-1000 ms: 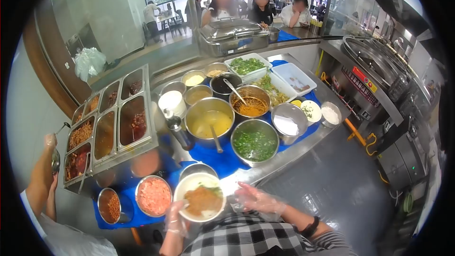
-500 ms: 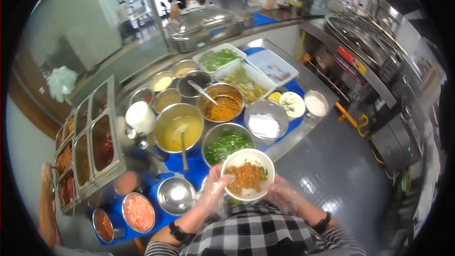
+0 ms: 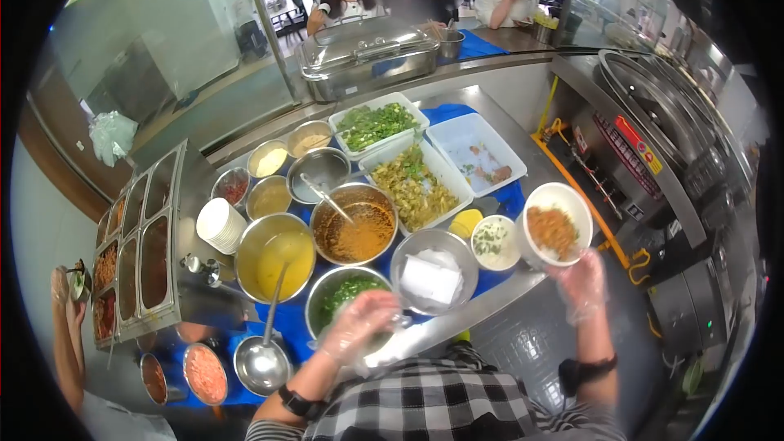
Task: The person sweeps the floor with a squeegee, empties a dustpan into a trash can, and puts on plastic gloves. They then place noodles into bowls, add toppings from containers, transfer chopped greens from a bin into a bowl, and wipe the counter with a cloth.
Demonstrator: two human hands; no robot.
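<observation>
My right hand (image 3: 581,282), in a clear plastic glove, holds a white bowl (image 3: 562,216) with orange-brown minced topping at the counter's right edge. The bowl is tilted toward me. Over the metal bowl of chopped green onion (image 3: 339,294) hovers my gloved left hand (image 3: 363,322), with fingers loosely bent and nothing visible in them. Close by, a metal bowl (image 3: 430,276) contains a white block-like item. Another white bowl (image 3: 496,242) with green bits stands left of the held one.
A pot of yellow liquid (image 3: 282,265) and a pot of orange-brown sauce (image 3: 353,224) have ladles in them. Stacked white bowls (image 3: 220,224) stand left. Plastic trays (image 3: 476,147) line the back. At far left, another person's gloved hand (image 3: 60,284) is near the sectioned steel trays. People sit beyond the counter.
My left hand has let go of the white bowl and moved over the green onion. The right hand has carried the bowl up and right. The camera view has shifted.
</observation>
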